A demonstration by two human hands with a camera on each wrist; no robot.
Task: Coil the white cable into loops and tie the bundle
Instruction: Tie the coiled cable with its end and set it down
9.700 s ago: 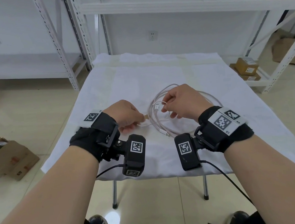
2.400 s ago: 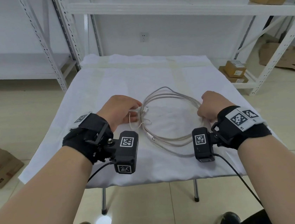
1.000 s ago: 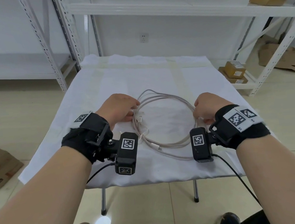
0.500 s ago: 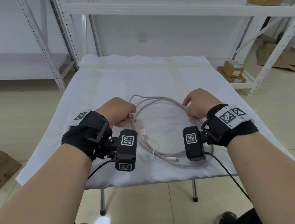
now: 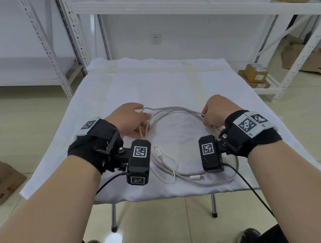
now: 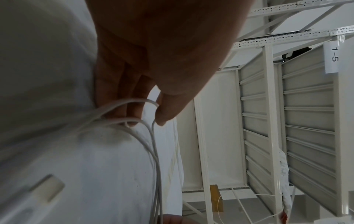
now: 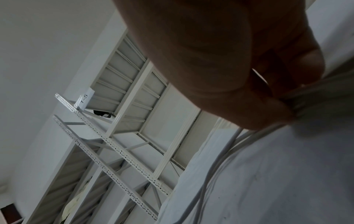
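Holding: we have the white cable [image 5: 171,111] gathered into a round coil of several turns, lying on the cloth-covered worktop [image 5: 163,83] near its front edge, between our two hands.
Left grip: our left hand [image 5: 130,118] pinches the left side of the coil; in the left wrist view the thumb and fingers [image 6: 122,84] close narrowly round a few strands, one of which bends sharply over the fingertips.
Right grip: our right hand [image 5: 217,111] is curled tight round the bundled strands on the right side; the right wrist view shows them squeezed together where they leave the fist.
Loose ends: two plug ends lie free on the near side, one connector [image 5: 157,151] just right of the left wrist camera, the other connector [image 5: 197,177] lower down, pointing right. Neither is tucked in.
Step in hand: we judge this as evening up the loops before the tie, which is not yet made.
Doing it well: we keep both grips firm enough that no turn slips, and draw the strands into one neat bundle on each side so that the loops match in size.
Next need: one tail has to be taken up and wound round the bundle; we should hold the coil in one hand while the other fetches that end.
Risk: the near arc lies slack close to the worktop's edge, so lifting carelessly may let the turns spread or tangle with the tails.
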